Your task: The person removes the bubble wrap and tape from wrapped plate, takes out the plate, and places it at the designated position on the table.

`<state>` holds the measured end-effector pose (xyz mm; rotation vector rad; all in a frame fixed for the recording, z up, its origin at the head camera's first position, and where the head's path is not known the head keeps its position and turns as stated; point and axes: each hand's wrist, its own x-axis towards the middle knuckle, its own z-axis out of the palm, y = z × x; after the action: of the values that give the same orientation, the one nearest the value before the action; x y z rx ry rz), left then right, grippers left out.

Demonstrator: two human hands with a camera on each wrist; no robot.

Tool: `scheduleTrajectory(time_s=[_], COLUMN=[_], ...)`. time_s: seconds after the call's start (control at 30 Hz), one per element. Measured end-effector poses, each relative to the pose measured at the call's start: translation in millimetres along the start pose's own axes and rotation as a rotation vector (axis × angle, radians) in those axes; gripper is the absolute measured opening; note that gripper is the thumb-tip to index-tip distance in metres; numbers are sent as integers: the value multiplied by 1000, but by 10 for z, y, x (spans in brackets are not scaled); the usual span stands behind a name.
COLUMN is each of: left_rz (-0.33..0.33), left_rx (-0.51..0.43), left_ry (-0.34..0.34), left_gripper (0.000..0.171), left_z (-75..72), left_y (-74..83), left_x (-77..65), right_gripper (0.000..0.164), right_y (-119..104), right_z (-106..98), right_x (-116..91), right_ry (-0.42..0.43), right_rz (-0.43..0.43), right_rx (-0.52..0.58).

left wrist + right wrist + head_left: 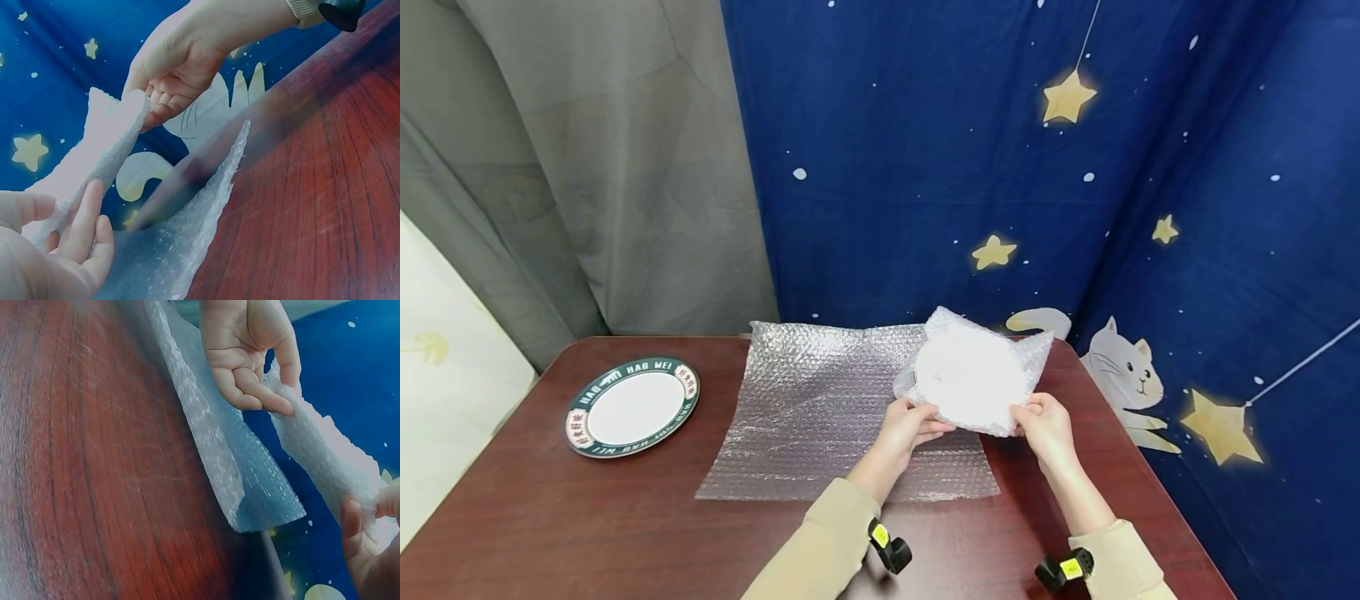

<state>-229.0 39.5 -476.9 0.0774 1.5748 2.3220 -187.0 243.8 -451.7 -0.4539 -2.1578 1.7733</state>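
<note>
A bundle wrapped in bubble wrap [973,379], with a bright white, roundish shape showing through, is held up and tilted over the right part of the table. My left hand [907,427] pinches its lower left edge between thumb and fingers. At the lower right edge, my right hand [1047,427] grips it in the same way. Loose corners of the wrap stick out at the top and right. Beneath lies a flat bubble wrap sheet [820,417]. In the left wrist view the bundle [94,156] appears nearly edge-on between both hands.
A white plate [636,408] with a dark green lettered rim lies at the left of the brown wooden table [625,517]. Behind the table hang a grey curtain [647,167] and a blue star-patterned curtain [887,167], close to the back edge.
</note>
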Motion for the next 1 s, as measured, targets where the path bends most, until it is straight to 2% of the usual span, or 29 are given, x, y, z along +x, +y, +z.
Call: scheduleTrajectory(time_s=[0.47,1.0], left_rz=[43,34], left_rx=[104,240], left_ry=[-13,-20], left_gripper=[15,10], left_z=[-276,-609], left_y=[153,274], left_x=[-86,-190], right_gripper=[17,19], right_y=[-67,-54], right_z=[250,535], right_x=[-67,-167], right_ry=[-42,-83], right_rz=[-10,-24], right_rx=[6,43])
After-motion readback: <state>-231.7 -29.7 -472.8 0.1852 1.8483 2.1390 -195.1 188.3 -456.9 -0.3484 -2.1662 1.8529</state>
